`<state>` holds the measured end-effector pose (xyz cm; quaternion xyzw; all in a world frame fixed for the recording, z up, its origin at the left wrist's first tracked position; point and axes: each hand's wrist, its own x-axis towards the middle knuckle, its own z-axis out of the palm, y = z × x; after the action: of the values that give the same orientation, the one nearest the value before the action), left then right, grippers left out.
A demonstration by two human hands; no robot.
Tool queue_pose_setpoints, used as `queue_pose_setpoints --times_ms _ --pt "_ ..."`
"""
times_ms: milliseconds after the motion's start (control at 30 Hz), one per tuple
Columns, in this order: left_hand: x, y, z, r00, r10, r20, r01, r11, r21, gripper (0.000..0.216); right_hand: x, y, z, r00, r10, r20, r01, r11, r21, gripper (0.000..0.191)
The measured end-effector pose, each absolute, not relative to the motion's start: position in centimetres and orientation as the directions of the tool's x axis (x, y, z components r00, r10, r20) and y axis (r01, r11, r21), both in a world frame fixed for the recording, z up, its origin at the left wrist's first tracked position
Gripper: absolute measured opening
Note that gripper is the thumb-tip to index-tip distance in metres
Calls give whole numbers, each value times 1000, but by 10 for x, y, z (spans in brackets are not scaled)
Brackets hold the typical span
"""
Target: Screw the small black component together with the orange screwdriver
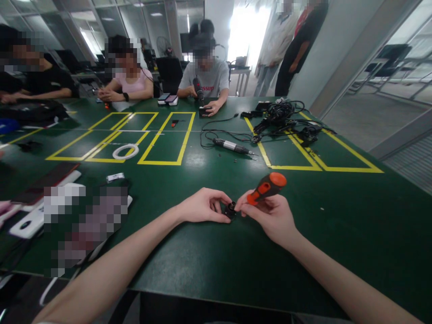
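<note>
My left hand (204, 206) pinches a small black part (231, 209) that rests on the green table (209, 252). My right hand (270, 215) grips a screwdriver with an orange and black handle (266, 187), its tip hidden where it meets the black part. Both hands touch at the part, near the table's front edge.
An electric screwdriver (232, 146) lies beyond my hands, with a tangle of black cables (283, 118) at the back right. A white ring (125, 151) lies inside yellow tape markings. Phones and blurred items lie at the left. Three people sit across the table; two stand behind.
</note>
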<state>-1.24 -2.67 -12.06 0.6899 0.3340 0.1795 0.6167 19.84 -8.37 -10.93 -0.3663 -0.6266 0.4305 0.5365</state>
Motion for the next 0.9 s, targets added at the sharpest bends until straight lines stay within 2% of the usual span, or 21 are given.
queue_pose_setpoints --times_ms 133,267,400,633,767,900 --pt "-12 -27 -122 722 676 -148 220 -21 975 44 199 -83 -104 -180 901 396 -10 400 -916 28" --pt "-12 -28 -121 726 671 -153 206 0 978 44 198 -83 -104 -217 909 356 -37 357 -933 32" --pt "-12 -28 -119 720 674 -167 228 -2 974 40 196 -84 -106 -176 918 355 -99 343 -934 30" --pt "-12 -28 -119 716 680 -159 234 -19 972 43 196 -85 -100 -145 905 400 9 406 -914 34" --pt "-11 -28 -120 714 682 -160 232 -15 973 42 196 -85 -101 -188 905 381 -41 380 -924 35" --pt "-11 -28 -119 719 676 -162 237 -19 971 40 195 -87 -103 -159 922 352 -60 347 -936 32"
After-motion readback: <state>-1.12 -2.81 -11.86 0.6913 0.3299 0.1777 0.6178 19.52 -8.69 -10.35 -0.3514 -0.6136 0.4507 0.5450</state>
